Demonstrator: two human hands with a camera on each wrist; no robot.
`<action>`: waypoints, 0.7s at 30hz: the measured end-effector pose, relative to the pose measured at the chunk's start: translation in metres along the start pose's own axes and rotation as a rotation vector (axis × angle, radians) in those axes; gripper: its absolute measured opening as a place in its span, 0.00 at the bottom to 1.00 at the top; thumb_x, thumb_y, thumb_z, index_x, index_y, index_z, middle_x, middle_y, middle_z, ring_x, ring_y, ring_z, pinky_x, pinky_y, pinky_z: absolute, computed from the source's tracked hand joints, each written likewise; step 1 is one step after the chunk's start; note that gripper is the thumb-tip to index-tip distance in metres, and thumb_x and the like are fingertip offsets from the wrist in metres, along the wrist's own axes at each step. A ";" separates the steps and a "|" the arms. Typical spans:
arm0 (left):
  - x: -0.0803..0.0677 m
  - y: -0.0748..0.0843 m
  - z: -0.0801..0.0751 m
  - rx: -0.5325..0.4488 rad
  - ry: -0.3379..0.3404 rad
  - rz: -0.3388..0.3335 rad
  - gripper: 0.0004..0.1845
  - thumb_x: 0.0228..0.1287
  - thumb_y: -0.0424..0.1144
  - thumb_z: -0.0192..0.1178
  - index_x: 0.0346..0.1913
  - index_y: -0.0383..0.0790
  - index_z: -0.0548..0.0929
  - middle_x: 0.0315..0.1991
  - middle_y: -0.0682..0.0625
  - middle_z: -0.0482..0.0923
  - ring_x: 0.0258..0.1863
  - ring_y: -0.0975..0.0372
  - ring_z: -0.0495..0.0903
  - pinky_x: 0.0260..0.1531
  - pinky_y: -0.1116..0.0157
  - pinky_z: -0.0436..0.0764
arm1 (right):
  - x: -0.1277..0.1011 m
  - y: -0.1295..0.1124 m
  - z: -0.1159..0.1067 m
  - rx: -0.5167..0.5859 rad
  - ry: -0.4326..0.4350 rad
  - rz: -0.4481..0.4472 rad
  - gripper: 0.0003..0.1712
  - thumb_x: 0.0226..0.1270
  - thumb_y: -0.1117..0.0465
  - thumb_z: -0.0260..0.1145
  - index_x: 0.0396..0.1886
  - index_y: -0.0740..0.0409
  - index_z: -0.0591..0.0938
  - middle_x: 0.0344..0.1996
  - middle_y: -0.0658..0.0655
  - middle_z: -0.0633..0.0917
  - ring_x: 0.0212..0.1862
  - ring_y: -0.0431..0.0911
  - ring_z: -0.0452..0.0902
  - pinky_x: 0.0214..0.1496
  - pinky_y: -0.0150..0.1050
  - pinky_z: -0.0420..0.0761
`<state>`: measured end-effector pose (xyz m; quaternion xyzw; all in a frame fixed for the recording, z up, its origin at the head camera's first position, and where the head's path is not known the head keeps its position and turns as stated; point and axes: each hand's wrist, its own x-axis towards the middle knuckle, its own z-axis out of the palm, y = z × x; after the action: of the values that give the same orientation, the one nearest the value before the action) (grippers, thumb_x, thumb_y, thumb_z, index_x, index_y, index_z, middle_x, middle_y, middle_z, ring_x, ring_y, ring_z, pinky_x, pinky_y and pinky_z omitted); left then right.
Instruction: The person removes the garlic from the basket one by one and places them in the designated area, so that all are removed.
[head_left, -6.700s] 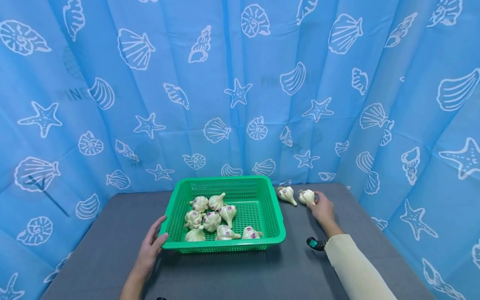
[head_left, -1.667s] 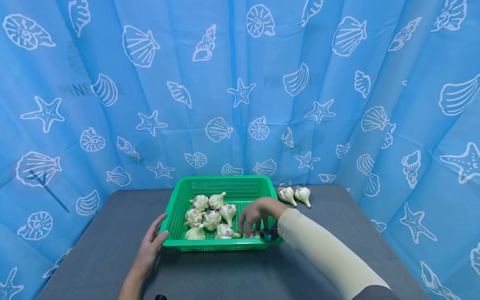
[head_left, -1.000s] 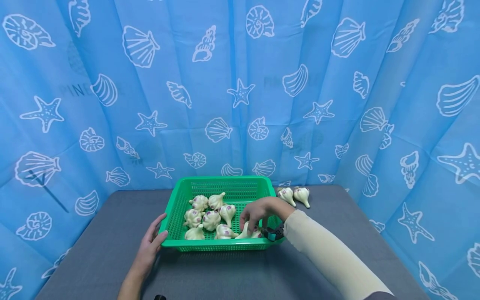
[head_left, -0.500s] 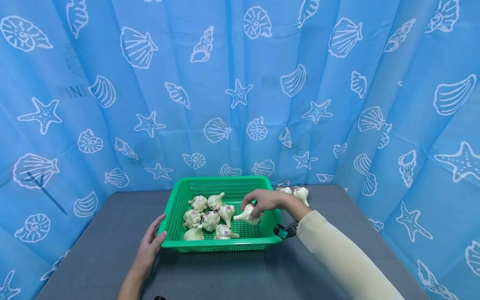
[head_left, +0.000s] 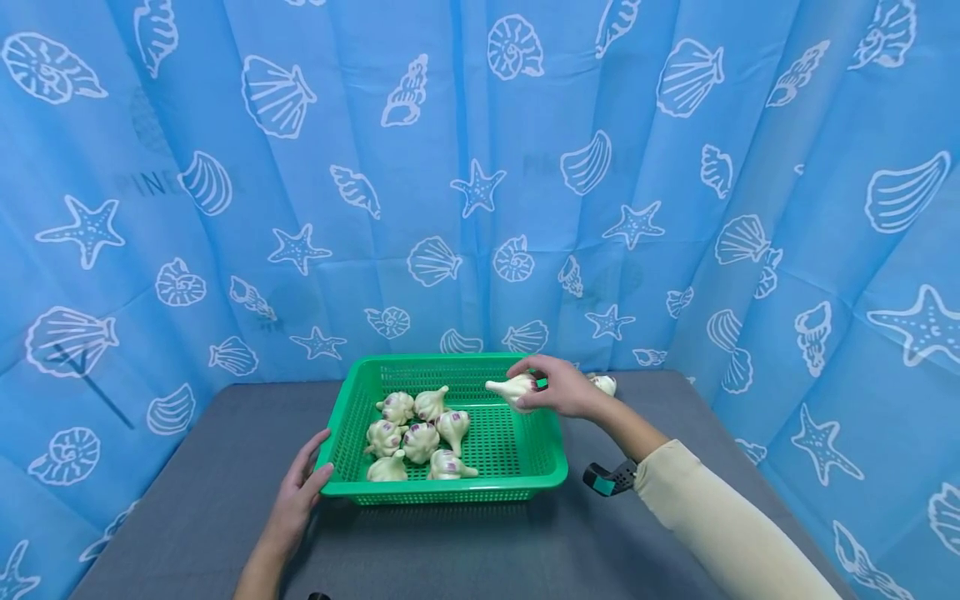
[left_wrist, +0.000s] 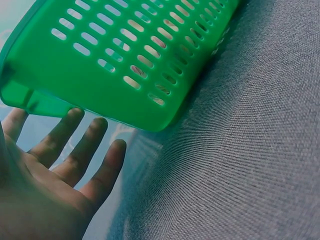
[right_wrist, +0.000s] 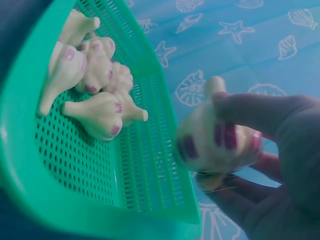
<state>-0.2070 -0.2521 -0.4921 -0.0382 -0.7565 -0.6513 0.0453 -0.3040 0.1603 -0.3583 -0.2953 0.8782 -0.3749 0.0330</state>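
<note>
My right hand (head_left: 558, 387) pinches a garlic bulb (head_left: 514, 390) between thumb and fingers, held up over the right rear part of the green basket (head_left: 498, 483). In the right wrist view this bulb (right_wrist: 215, 140) shows purple patches, its stem pointing up and its root end down. Several pale garlic bulbs (head_left: 422, 442) lie in the left half of the basket. At the basket's left rim rests my left hand (head_left: 296, 492); in the left wrist view its fingers (left_wrist: 82, 150) are spread and nearly straight beside the slotted wall (left_wrist: 115, 100).
Beyond the right hand, another garlic bulb (head_left: 604, 384) shows on the grey cloth-covered table (head_left: 450, 550), partly hidden by the hand. A blue curtain (head_left: 480, 250) printed with shells and starfish hangs close behind the basket.
The right hand reached into the basket's near right corner, took hold of a garlic bulb, and lifted it up, back and to the right. The left hand stays at the rim.
</note>
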 end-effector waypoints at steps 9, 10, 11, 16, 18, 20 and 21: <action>-0.001 0.001 0.001 0.012 -0.002 0.002 0.30 0.78 0.45 0.45 0.77 0.48 0.51 0.74 0.35 0.47 0.56 0.72 0.66 0.49 0.53 0.73 | -0.015 0.012 -0.007 -0.061 0.270 -0.077 0.23 0.57 0.65 0.74 0.53 0.59 0.81 0.51 0.61 0.79 0.44 0.53 0.78 0.44 0.47 0.80; -0.001 0.001 0.001 0.010 -0.002 0.002 0.30 0.78 0.45 0.46 0.77 0.48 0.51 0.74 0.34 0.48 0.55 0.74 0.67 0.49 0.54 0.73 | -0.017 0.014 -0.008 -0.067 0.292 -0.079 0.23 0.57 0.65 0.75 0.53 0.59 0.81 0.51 0.61 0.79 0.43 0.52 0.78 0.45 0.47 0.80; -0.001 0.001 0.001 0.006 -0.002 0.002 0.30 0.78 0.45 0.46 0.77 0.48 0.51 0.74 0.34 0.48 0.54 0.75 0.67 0.48 0.54 0.73 | -0.019 0.017 -0.010 -0.077 0.313 -0.080 0.23 0.57 0.65 0.75 0.53 0.60 0.81 0.52 0.61 0.79 0.42 0.52 0.77 0.44 0.48 0.80; -0.001 0.001 0.000 -0.012 -0.008 0.000 0.30 0.78 0.44 0.46 0.77 0.46 0.51 0.73 0.33 0.51 0.52 0.77 0.70 0.46 0.58 0.75 | -0.028 0.033 -0.016 -0.200 0.396 -0.083 0.22 0.56 0.65 0.75 0.51 0.60 0.81 0.54 0.61 0.79 0.42 0.52 0.76 0.41 0.48 0.79; -0.001 0.001 0.000 -0.013 -0.011 -0.003 0.30 0.78 0.44 0.46 0.77 0.46 0.51 0.73 0.33 0.51 0.51 0.77 0.70 0.45 0.60 0.76 | -0.032 0.041 -0.018 -0.244 0.415 -0.086 0.22 0.55 0.66 0.75 0.51 0.61 0.81 0.54 0.62 0.79 0.43 0.53 0.76 0.40 0.49 0.78; -0.001 0.002 0.000 -0.010 -0.009 -0.003 0.30 0.78 0.44 0.45 0.77 0.46 0.51 0.73 0.33 0.51 0.51 0.76 0.70 0.45 0.62 0.76 | -0.036 0.049 -0.020 -0.270 0.438 -0.090 0.22 0.55 0.66 0.75 0.50 0.62 0.82 0.54 0.63 0.79 0.43 0.53 0.76 0.40 0.50 0.78; -0.001 0.002 0.000 -0.008 -0.007 -0.005 0.30 0.78 0.44 0.46 0.77 0.46 0.51 0.73 0.33 0.51 0.51 0.76 0.70 0.44 0.63 0.76 | -0.038 0.053 -0.021 -0.282 0.449 -0.093 0.21 0.55 0.66 0.75 0.50 0.62 0.82 0.53 0.64 0.79 0.43 0.54 0.76 0.40 0.50 0.78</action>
<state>-0.2057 -0.2520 -0.4907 -0.0386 -0.7542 -0.6543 0.0408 -0.3046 0.2235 -0.3853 -0.2465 0.8925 -0.3061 -0.2212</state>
